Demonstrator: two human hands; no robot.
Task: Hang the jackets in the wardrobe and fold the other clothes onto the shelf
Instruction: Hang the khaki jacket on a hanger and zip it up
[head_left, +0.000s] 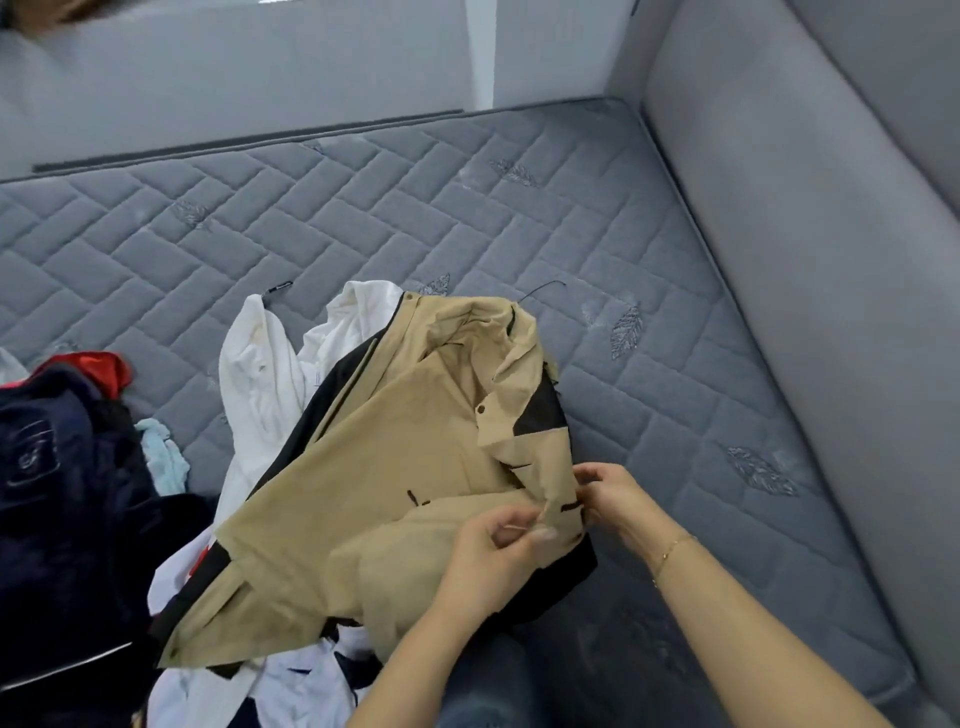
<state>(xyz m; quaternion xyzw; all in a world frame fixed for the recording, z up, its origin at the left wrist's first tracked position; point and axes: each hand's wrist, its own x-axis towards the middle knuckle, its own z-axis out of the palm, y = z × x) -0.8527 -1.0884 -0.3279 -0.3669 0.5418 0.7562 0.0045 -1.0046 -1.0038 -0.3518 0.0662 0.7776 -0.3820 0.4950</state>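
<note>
1. Closest to the lens, both forearms reach forward, and the left hand (498, 551) and right hand (613, 493) meet at the near right edge of the tan jacket (395, 467).
2. Left hand: fingers curled, thumb and fingertips nipping a fold of tan fabric. Right hand: fingers bent in against the same edge by a dark tab, apparently pinching cloth too, though its fingertips are partly hidden. A thin bracelet (672, 551) shows on the right wrist.
3. Where the jacket sits: spread on the grey quilted mattress (675, 415), running away from the hands and off to their left, partly on top of a white garment (260, 374).
4. Handling call: soft, limp shell fabric that creases where pinched and looks light. It should slump if lifted by one point. I'd judge the collar and shoulder seams the best hold for getting it onto a hanger.
5. Orientation: collar at the far end, beyond the hands; hem toward the near left. The long axis runs diagonally, far-right to near-left. The front lies face up, with snaps and black trim showing.
6. A thin dark hook (543, 288) pokes out just past the collar, possibly a hanger; I can't tell whether it is inside the jacket.
7. Far left of the hands: a heap of dark navy clothes (67, 467) with a red piece (106, 366) and a pale blue one (166, 457).
</note>
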